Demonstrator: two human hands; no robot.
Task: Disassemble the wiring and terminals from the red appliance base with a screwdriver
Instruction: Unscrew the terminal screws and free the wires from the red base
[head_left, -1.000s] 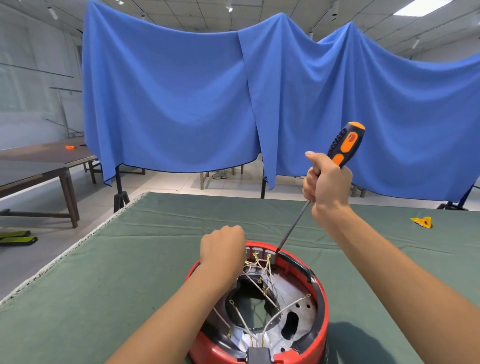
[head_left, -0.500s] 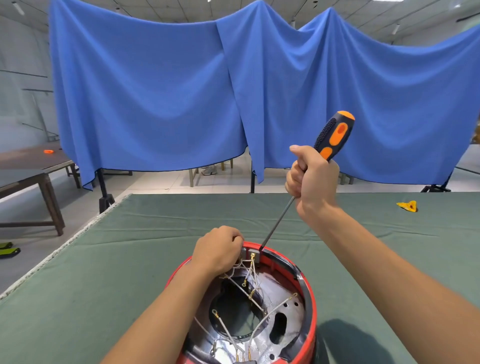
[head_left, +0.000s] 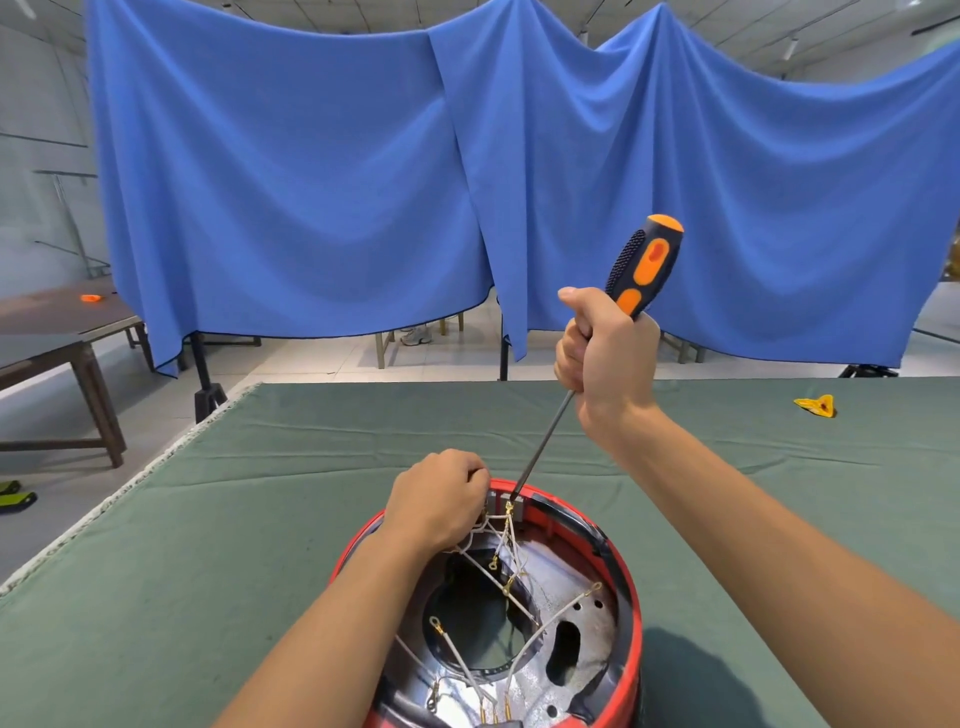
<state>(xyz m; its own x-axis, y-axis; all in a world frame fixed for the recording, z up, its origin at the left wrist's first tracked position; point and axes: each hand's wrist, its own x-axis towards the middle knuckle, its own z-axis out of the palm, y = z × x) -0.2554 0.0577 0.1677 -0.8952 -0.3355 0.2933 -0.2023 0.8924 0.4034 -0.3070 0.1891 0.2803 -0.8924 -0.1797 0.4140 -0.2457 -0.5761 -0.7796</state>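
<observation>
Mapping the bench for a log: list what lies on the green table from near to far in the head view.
Red appliance base → left hand gripping at its far rim → right hand holding the screwdriver above → yellow scrap near the far edge.

The appliance base (head_left: 613, 561) is set on the table (head_left: 208, 571) at its near edge, wiring (head_left: 506, 558) strung inside it. The left hand (head_left: 439, 501) is placed at the far rim, left of the screwdriver (head_left: 597, 353), which is held above by the right hand (head_left: 605, 358), tip down at the rim. A small scrap (head_left: 816, 405) is seen far right on the table. A cloth (head_left: 311, 182) is hung behind; a second table (head_left: 57, 332) is left.
</observation>
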